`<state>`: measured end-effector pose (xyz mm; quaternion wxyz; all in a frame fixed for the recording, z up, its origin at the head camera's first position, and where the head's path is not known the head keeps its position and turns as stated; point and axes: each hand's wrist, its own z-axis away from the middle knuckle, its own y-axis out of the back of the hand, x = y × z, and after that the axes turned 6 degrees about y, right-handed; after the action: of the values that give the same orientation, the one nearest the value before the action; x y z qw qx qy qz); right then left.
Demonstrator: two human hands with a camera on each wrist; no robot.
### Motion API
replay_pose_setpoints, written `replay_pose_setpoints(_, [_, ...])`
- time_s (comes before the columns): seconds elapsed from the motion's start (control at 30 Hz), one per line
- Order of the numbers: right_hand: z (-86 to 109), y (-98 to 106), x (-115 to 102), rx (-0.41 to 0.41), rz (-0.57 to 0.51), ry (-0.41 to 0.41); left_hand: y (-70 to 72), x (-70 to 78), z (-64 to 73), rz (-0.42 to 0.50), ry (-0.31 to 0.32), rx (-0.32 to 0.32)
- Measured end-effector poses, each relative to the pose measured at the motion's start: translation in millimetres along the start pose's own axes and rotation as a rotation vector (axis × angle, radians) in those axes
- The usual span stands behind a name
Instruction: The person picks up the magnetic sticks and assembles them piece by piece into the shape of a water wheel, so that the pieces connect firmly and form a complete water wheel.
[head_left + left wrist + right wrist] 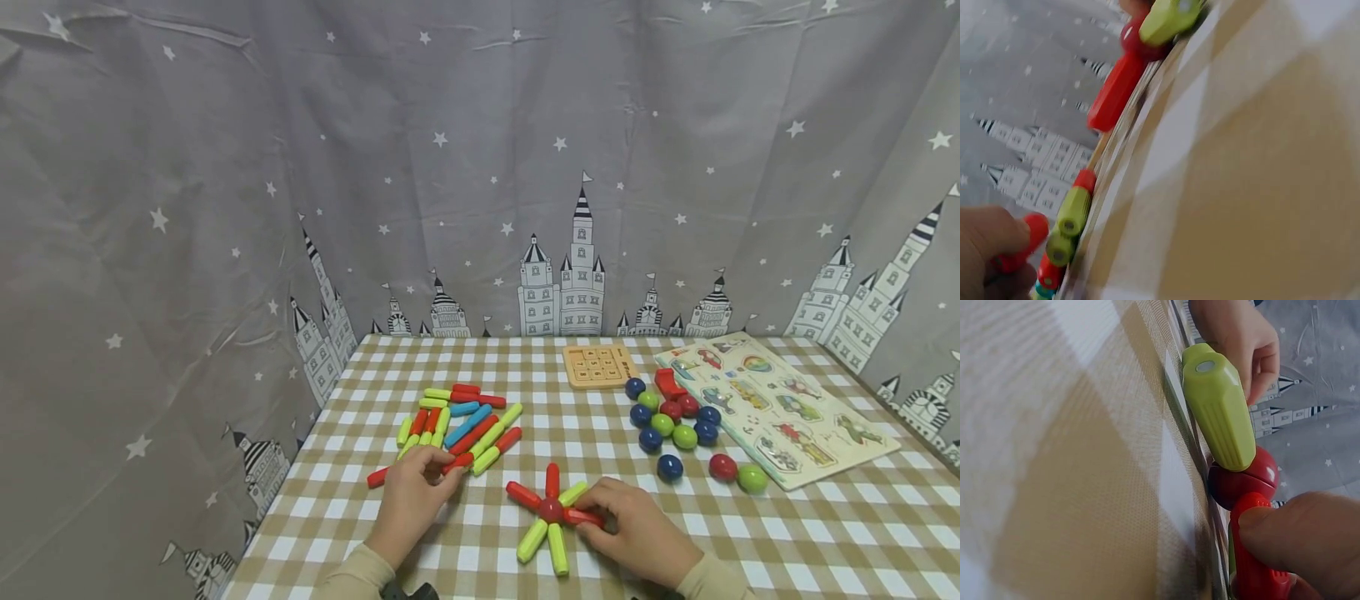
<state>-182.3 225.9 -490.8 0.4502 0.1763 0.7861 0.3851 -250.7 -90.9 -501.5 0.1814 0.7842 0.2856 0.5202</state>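
My left hand [415, 500] pinches a red magnetic rod [1036, 230] between thumb and fingers, at the near edge of a pile of red, yellow-green and blue rods [467, 423]. My right hand [632, 527] grips another red rod [1252, 550] whose inner end meets a red ball [551, 510]. Around this ball several red and yellow-green rods spread out like a star on the cloth. A yellow-green rod [1221, 412] with a metal disc in its outer end stands out close to the right wrist camera.
Blue, green and red balls [662, 426] lie at the right, beside a red block [667, 384]. Behind them are a wooden number puzzle [600, 367] and a picture board [783, 404]. A checked cloth [450, 550] covers the table; a grey curtain [450, 125] hangs behind it.
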Motion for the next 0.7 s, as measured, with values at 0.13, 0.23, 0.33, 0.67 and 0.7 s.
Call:
replay_pose_setpoints(0.13, [0.5, 1, 0, -0.003, -0.001, -0.001, 2.9, -5.6, -5.7, -0.096, -0.020, 0.015])
replay_pose_setpoints(0.23, [1.0, 1, -1, -0.002, 0.000, 0.001, 4.2, -7.4, -7.1, -0.159, -0.031, 0.013])
replay_pose_setpoints(0.33, [1.0, 0, 0, 0.000, 0.001, 0.006, 5.4, -8.5, -8.0, -0.241, -0.026, 0.002])
replay_pose_setpoints(0.67, [0.6, -1, 3, -0.005, 0.024, 0.007, -6.8, 2.5, 3.1, -0.137, -0.335, -0.113])
replay_pose_setpoints(0.7, [0.5, -1, 4, -0.006, 0.019, 0.009, -9.8, 5.5, 5.6, -0.097, -0.361, -0.205])
